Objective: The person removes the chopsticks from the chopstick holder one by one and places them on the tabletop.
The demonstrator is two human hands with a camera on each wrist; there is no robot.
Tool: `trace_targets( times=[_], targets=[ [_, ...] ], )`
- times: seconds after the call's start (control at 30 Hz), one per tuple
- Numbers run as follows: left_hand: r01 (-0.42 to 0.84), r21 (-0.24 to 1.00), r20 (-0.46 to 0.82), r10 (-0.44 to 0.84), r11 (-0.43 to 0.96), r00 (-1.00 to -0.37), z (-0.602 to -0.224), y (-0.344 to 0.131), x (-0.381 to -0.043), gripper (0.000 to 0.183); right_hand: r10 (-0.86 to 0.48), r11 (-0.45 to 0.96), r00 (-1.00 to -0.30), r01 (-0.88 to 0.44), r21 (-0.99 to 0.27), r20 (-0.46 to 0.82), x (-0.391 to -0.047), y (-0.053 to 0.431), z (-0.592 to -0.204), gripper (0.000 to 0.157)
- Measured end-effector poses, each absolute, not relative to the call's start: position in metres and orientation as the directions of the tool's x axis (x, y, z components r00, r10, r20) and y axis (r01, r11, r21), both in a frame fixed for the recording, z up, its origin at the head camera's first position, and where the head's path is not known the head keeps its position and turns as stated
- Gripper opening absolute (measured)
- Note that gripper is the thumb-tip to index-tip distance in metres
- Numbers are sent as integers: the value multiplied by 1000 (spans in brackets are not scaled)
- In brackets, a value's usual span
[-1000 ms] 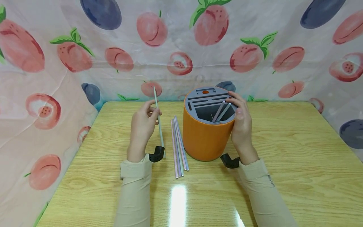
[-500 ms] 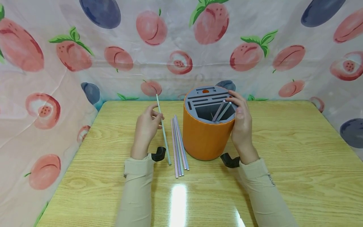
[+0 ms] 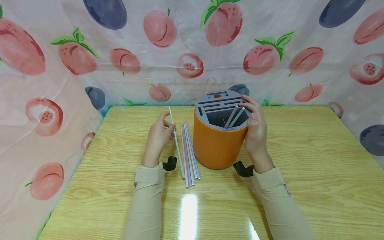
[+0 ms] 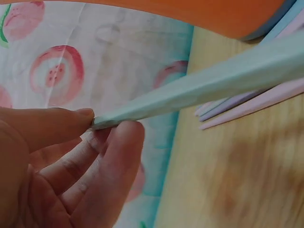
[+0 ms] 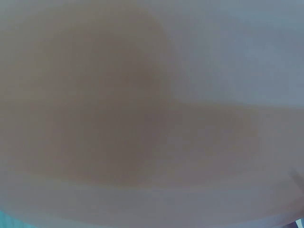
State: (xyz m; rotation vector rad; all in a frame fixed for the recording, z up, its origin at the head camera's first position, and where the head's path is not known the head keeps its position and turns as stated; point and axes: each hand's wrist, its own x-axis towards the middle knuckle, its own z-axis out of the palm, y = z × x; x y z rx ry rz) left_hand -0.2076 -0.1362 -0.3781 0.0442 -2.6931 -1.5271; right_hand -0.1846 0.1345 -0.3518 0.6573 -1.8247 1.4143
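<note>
My left hand [image 3: 159, 138] pinches a pale green chopstick [image 3: 179, 155] between thumb and fingers. In the left wrist view this chopstick [image 4: 204, 85] runs from the fingertips to the right edge. Just right of it, several pastel chopsticks [image 3: 189, 153] lie side by side on the table. My right hand [image 3: 256, 136] grips the upper right side of an orange knife block [image 3: 217, 146], fingers curved at its rim. Two chopsticks [image 3: 237, 116] lean in the block's large front compartment, tops near the right fingers. The right wrist view is a blur; its contents cannot be told.
The wood-grain table [image 3: 312, 160] extends on both sides of the hands. A fruit-print cloth [image 3: 222, 66] hangs behind and at the sides. Narrow slots cross the block's grey top [image 3: 220, 101]. Black wrist cameras [image 3: 170, 163] jut from both sleeves.
My left hand has moved right and slightly nearer, carrying the green chopstick toward the chopsticks on the table. My right hand and the knife block have stayed in place.
</note>
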Motion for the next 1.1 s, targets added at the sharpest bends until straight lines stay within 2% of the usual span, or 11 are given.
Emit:
trace_targets(
  times=[0.23,0.5,0.8,1.1],
  targets=[
    [-22,890,-7,-33,456,-999,-388,-134,-211,56,38,270,-613,-754,-598,790,-185,135,-353,68],
    [-45,887,-36,-28,460,-999,-397,-132,-214,57,42,267,-624,-745,-611,780,-187,136,-357,66],
    [-57,871,-67,4,487,-998,-409,-131,-216,56,38,268,-622,-748,-608,782,-188,137,-357,66],
    [-71,809,-109,30,584,-994,-417,-128,-214,55,39,269,-613,-754,-599,789,-188,136,-356,65]
  ],
)
